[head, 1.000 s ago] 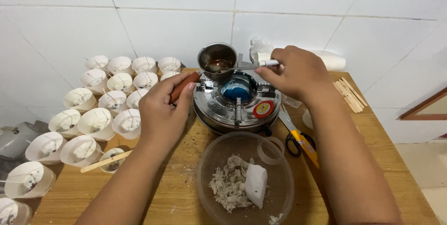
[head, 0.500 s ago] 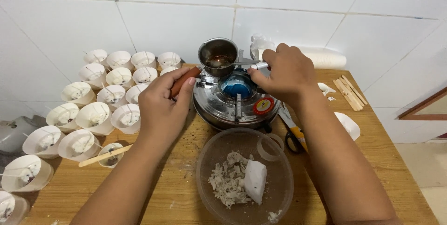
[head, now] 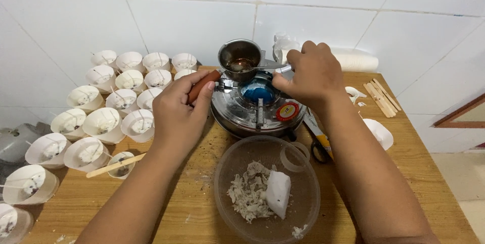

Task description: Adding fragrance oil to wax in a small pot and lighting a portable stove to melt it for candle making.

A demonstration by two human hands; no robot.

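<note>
While the little metal pot (head: 239,59) sits over the round silver stove (head: 257,107), the left hand (head: 178,112) has its grip closed around the pot's reddish-brown handle (head: 201,86). The right hand (head: 309,76) has its grip pinched on a spoon (head: 257,65), and the bowl end of the spoon is down inside the pot. Some brown liquid shines in the pot. A blue part shows in the middle of the stove, just under the pot, and a red and yellow round sticker is on the stove's front.

Just in front of the stove, on the wooden tabletop (head: 202,193), stands a clear plastic bowl (head: 267,191). It holds white crumbly bits and one white block. Scissors with yellow and black handles (head: 320,144) lie beside the stove, partly under the right arm.

To the left, many small white cups (head: 103,125) stand close together in rows, each with something pale inside. A flat wooden stick (head: 115,165) rests across one small cup at the front. On the far right side lie more wooden sticks (head: 381,98) in a pile, and a white dish (head: 379,134) is near the right arm. White tiles cover the wall behind.
</note>
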